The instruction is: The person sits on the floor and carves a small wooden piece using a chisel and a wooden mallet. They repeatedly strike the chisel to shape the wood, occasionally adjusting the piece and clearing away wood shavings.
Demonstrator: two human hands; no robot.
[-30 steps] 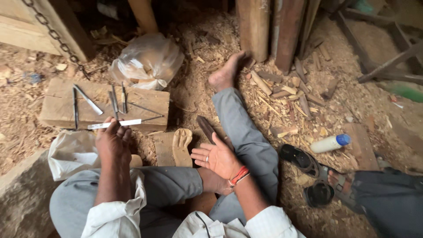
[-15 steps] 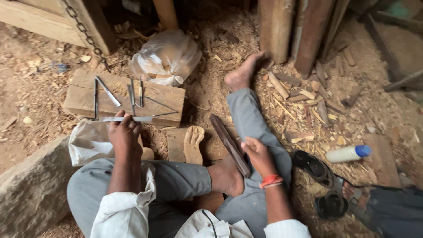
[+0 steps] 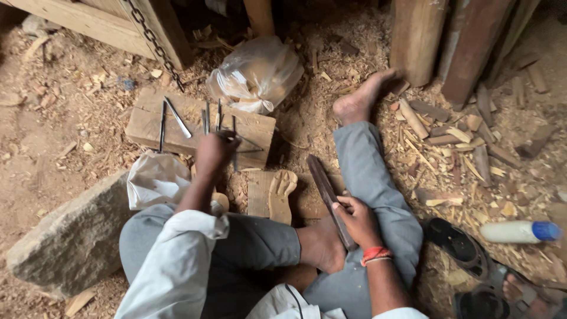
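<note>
The one camera sits on my head and looks steeply down over my lap at the sawdust-strewn dirt floor [image 3: 77, 136]. It faces forward along my outstretched grey-trousered leg [image 3: 369, 177], close enough that my knees and white sleeves fill the lower edge. The flat wooden block carrying thin metal chisels [image 3: 254, 133] lies mid-frame, upright timber posts [image 3: 413, 35] at the top. No second view shares the scene.

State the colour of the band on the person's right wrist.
Orange-red, shown in the head view: the wristband sits just below the right hand.
</note>
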